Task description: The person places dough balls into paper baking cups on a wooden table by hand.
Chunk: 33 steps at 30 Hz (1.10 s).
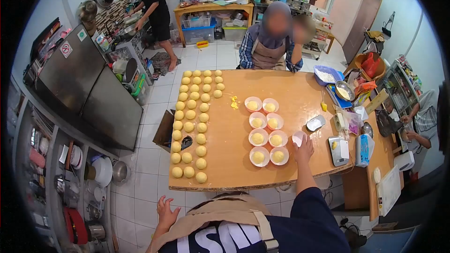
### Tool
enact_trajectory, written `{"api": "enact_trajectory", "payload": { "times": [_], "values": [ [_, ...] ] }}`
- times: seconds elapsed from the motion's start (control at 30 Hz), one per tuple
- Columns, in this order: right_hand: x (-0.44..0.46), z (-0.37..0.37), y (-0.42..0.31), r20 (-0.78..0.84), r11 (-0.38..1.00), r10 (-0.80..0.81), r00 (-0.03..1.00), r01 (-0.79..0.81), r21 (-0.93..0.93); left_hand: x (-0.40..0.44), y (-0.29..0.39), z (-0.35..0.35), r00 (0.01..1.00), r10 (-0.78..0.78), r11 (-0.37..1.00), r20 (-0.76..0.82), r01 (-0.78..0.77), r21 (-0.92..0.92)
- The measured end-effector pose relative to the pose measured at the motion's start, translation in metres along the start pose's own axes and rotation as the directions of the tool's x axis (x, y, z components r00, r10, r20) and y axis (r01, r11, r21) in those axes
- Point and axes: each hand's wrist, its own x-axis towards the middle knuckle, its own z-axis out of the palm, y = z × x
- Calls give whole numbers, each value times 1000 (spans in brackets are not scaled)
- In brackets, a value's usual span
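My right hand [304, 149] reaches over the table's right half, its fingers closed on a pale paper baking cup [297, 137]. Just left of it, frilled paper cups stand in two columns, each with a yellow dough ball [278, 156] inside. My left hand [167, 212] hangs off the table's front edge at left, fingers spread, holding nothing. Along the left side of the wooden table [229, 154], several more round dough balls [201, 152] lie in columns. Small yellow scraps [234, 102] sit near the table's middle.
A metal tin [315, 122], a scale [338, 151] and a blue packet [363, 150] lie to the right. A bowl [345, 91] and a purple tub [327, 75] stand behind them. A person [272, 42] sits across the table; others are at far left and right. A fridge [89, 89] stands left.
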Motion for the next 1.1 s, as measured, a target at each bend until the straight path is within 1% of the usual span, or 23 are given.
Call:
{"api": "enact_trajectory", "payload": {
  "times": [0.07,0.13,0.17,0.27,0.37,0.43,0.47,0.53,0.57,0.63,0.77,0.87,0.97,1.0,1.1],
  "values": [
    [0,9,3,51,999,-31,998,33,-41,5,7,4,1000,3,1000,-21,-4,-14],
    [-3,19,14,160,994,-43,986,57,-88,7,15,10,999,11,1000,-33,-12,-17],
    [-4,25,19,214,991,-48,976,73,-112,8,20,12,999,-9,1000,-31,8,-16],
    [-6,16,11,-31,998,-59,998,58,-26,8,34,19,998,-57,998,-27,57,-20],
    [-9,1,3,-118,981,-186,975,192,39,4,39,35,996,-87,996,-30,86,-29],
    [-24,-11,-5,-58,924,-380,923,381,13,2,48,39,994,-110,994,-30,109,-27],
    [-32,-15,-8,-30,883,-469,883,470,5,2,53,42,992,-128,992,-5,128,-20],
    [-46,-18,-13,45,839,-543,839,539,69,4,64,49,987,-158,987,41,158,-4],
    [-51,-18,-13,80,816,-576,813,569,103,6,67,53,988,-147,989,40,147,-5],
    [-55,-16,-11,73,822,-563,824,548,152,6,73,60,991,-127,992,39,127,-7],
    [-36,-23,-32,65,838,-511,857,479,264,10,83,58,986,-158,987,52,159,-21],
    [-11,-7,-51,93,878,-471,877,456,149,10,86,57,983,-175,984,47,176,-8],
    [14,-9,-67,280,882,-464,840,468,60,-1,78,58,980,-199,980,5,199,-8],
    [21,-6,-72,128,851,-526,841,517,93,-6,73,59,979,-205,979,-14,205,-13],
    [47,-4,-86,53,816,-548,835,519,254,-32,63,64,967,-247,969,-61,245,-35]
  ]
}}
